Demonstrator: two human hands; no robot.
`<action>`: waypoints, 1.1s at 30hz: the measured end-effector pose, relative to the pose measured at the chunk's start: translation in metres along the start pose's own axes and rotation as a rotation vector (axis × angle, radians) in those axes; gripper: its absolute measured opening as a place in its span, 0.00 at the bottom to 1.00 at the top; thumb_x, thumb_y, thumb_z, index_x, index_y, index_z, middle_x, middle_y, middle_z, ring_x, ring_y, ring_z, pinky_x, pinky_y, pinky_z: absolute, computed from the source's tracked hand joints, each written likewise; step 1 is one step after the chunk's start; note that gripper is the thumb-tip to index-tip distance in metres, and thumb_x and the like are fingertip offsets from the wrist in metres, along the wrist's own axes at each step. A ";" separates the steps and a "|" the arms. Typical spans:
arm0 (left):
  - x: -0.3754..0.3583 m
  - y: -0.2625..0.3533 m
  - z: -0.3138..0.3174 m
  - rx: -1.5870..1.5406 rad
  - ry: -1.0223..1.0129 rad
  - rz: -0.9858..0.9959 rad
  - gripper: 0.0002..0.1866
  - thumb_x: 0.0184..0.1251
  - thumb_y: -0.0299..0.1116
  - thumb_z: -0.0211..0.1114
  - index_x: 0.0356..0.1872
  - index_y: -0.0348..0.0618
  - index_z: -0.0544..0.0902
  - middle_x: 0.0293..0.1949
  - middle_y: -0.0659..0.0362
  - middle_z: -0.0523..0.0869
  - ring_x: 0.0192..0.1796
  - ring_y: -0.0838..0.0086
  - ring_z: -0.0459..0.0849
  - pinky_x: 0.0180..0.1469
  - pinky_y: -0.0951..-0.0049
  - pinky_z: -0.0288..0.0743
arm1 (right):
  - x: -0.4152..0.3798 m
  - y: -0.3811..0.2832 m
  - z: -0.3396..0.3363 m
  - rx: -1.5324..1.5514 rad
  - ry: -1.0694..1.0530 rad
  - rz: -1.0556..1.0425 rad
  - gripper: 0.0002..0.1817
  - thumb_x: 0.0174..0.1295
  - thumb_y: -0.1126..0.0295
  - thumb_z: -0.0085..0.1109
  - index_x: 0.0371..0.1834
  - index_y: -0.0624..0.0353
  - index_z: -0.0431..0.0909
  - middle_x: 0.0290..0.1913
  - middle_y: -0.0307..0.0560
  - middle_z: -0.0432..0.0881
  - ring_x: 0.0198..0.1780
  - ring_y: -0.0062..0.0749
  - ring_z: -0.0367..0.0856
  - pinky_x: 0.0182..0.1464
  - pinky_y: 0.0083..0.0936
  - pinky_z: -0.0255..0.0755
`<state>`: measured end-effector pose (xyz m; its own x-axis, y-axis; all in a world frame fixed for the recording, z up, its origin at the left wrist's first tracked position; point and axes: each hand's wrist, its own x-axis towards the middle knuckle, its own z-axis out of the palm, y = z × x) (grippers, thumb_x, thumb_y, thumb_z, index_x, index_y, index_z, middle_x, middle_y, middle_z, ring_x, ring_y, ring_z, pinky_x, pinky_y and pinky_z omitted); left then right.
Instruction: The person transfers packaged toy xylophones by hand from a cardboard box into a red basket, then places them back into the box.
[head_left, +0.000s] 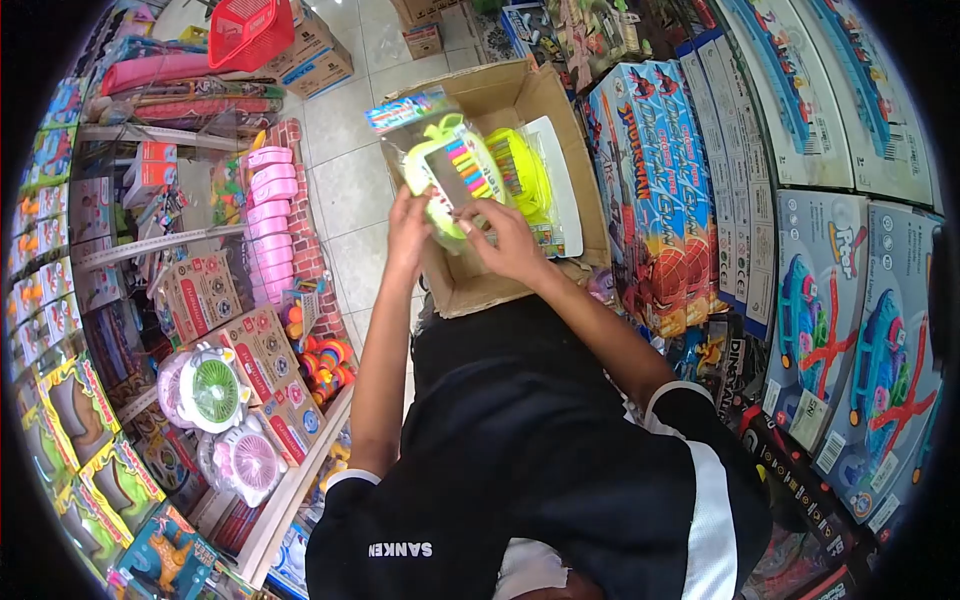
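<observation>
A bright green, apple-shaped toy with a row of coloured bars is packed in a clear bag with a printed header card. My left hand is closed on the bag's lower left edge. At the toy's lower front, my right hand has its fingers bent, with thumb and fingertips pinching the packaging. Both hands hold it above an open cardboard box. Inside the box lie more yellow-green packaged toys beside a white panel.
Boxed toy guns and scooter boxes stand on the right. Shelves on the left hold pink toys and wrapped fans. A red basket and cartons stand on the tiled floor ahead.
</observation>
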<state>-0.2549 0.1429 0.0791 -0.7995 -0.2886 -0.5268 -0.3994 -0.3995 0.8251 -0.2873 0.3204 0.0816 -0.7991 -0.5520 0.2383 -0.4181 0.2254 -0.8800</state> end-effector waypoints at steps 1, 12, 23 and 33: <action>-0.002 0.003 -0.007 -0.041 0.011 0.065 0.18 0.75 0.36 0.58 0.61 0.42 0.75 0.49 0.61 0.84 0.50 0.78 0.81 0.51 0.76 0.75 | -0.002 0.003 -0.002 0.037 0.022 0.108 0.09 0.63 0.71 0.59 0.43 0.62 0.76 0.46 0.56 0.80 0.47 0.53 0.80 0.48 0.40 0.74; -0.041 -0.007 -0.058 -0.085 0.096 0.229 0.19 0.80 0.39 0.53 0.62 0.37 0.74 0.52 0.59 0.85 0.51 0.81 0.82 0.55 0.77 0.74 | -0.006 0.099 -0.012 -0.717 0.061 0.777 0.24 0.54 0.65 0.70 0.48 0.70 0.73 0.50 0.62 0.74 0.53 0.54 0.79 0.51 0.42 0.78; -0.053 -0.028 -0.068 -0.085 0.097 0.151 0.17 0.80 0.39 0.54 0.59 0.38 0.76 0.48 0.60 0.86 0.48 0.82 0.82 0.53 0.78 0.74 | -0.004 0.118 0.004 -0.622 -0.073 0.841 0.14 0.60 0.69 0.62 0.44 0.67 0.77 0.44 0.64 0.83 0.47 0.57 0.84 0.48 0.48 0.78; -0.050 -0.025 -0.081 -0.044 0.082 0.094 0.19 0.79 0.39 0.54 0.61 0.37 0.75 0.50 0.59 0.85 0.49 0.79 0.83 0.53 0.77 0.75 | 0.013 0.089 -0.022 -0.287 0.217 0.453 0.21 0.56 0.80 0.60 0.55 0.61 0.73 0.42 0.57 0.83 0.41 0.54 0.83 0.41 0.45 0.75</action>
<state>-0.1687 0.0967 0.0686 -0.7926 -0.3959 -0.4637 -0.3026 -0.4048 0.8629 -0.3448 0.3508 0.0152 -0.9834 -0.1789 -0.0309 -0.0897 0.6265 -0.7742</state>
